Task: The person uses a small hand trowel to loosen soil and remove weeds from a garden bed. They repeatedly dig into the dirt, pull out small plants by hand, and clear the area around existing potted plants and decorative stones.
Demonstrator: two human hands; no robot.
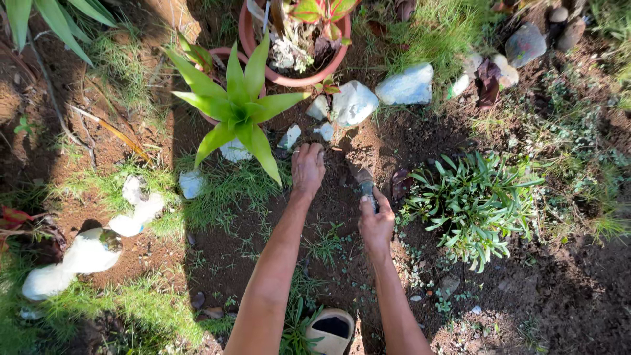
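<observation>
Covering most of view: dark crumbly soil (526,296), patchy grass. Round terracotta pot (289,77) at top; pale angular stones (407,85) beside it. Spiky green plant (238,108) left of hands. Left hand (307,167) flat on soil, fingers loose, gripping nothing. Right hand (376,223) fisted round trowel (365,181), blade in dirt between hands.

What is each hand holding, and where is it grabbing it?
The right hand grips a small trowel by its handle, blade in the soil. The left hand holds nothing clearly; it presses on the soil.
</observation>
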